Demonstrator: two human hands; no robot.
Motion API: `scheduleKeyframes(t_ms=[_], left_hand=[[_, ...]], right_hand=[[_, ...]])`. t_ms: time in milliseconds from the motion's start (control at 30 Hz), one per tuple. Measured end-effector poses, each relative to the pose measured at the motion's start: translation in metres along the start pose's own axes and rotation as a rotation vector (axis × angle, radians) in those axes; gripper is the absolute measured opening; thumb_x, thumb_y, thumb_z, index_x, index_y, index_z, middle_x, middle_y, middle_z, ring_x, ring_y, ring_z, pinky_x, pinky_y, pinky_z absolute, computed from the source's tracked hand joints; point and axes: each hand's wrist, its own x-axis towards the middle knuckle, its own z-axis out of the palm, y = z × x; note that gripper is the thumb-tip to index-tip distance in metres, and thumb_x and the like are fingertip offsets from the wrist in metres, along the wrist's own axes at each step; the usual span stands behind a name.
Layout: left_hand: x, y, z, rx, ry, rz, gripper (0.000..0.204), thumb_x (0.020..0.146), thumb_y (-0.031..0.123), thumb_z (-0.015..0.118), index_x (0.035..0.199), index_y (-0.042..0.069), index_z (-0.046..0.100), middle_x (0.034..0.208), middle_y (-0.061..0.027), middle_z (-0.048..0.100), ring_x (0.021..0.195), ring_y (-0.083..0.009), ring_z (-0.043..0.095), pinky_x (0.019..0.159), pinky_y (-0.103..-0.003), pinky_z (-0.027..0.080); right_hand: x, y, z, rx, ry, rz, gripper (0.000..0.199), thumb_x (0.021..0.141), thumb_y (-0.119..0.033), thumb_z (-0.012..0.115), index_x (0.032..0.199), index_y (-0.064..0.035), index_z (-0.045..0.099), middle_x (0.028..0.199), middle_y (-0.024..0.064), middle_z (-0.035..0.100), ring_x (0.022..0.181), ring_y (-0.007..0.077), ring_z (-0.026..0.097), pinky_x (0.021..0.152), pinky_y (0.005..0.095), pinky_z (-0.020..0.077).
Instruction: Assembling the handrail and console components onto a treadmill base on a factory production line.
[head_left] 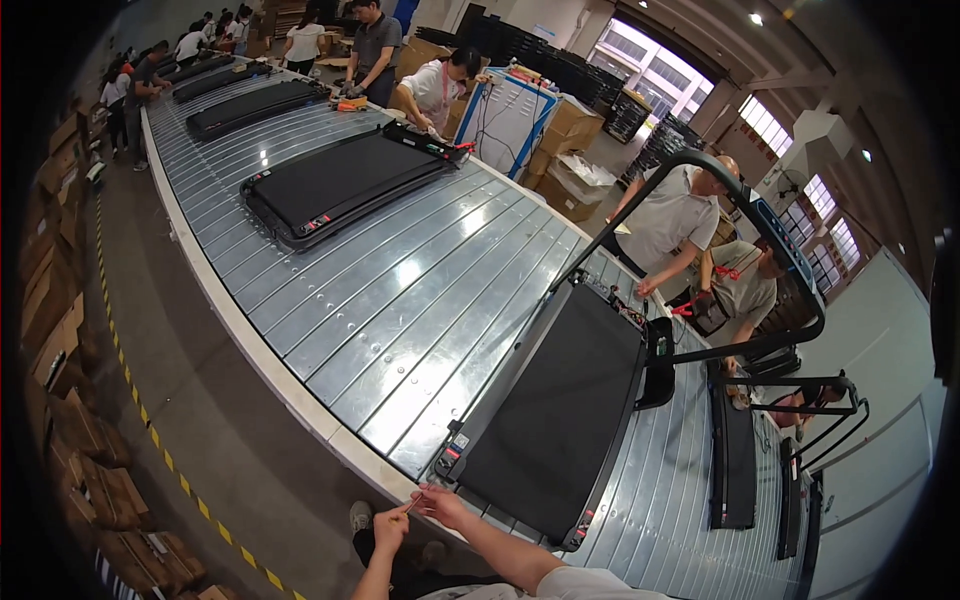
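Both of my hands meet at the near edge of the metal conveyor (400,300), close to the end corner of a treadmill (560,400) with a black belt and a raised black handle frame. My left hand (391,525) is closed in a pinch on something thin and small. Against it, the fingers of my right hand (446,507) are bent together around the same spot; what they hold is too small to name. The treadmill corner beside my right hand carries a dark end cap (452,458) with red and white labels.
Farther up the line lies another treadmill deck (350,185). More decks, including a narrow-looking one (733,450), stand to the right. Co-workers (680,215) work along the far side. Cardboard cartons (105,490) fill the left, beyond a yellow-black floor stripe (165,450).
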Motion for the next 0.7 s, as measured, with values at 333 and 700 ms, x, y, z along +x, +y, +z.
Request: scheduleKeyframes(t_ms=[333,700], left_hand=[[-0.131,0.056,0.034,0.605,0.468,0.199,0.066,0.069,0.022,0.074,0.127,0.002,0.048,0.124,-0.0173,0.052,0.116,-0.0317,0.050,0.098,-0.046,0.039],[-0.057,0.118,0.031,1.773,-0.537,1.187,0.045,0.086,0.019,0.048,0.130,0.011,0.053,0.120,-0.0144,0.054,0.102,-0.0280,0.053,0.100,-0.044,0.036]], right_hand=[[-0.075,0.061,-0.016,-0.010,0.148,-0.019,0.024,0.095,-0.026,0.059,0.106,-0.0045,0.058,0.094,0.0102,0.069,0.078,0.0203,0.068,0.068,0.0320,0.0550],[-0.046,0.003,-0.046,0.006,0.082,-0.081,0.021,0.096,-0.024,0.056,0.101,-0.0032,0.058,0.093,0.0105,0.069,0.070,0.0176,0.066,0.066,0.0330,0.0551]])
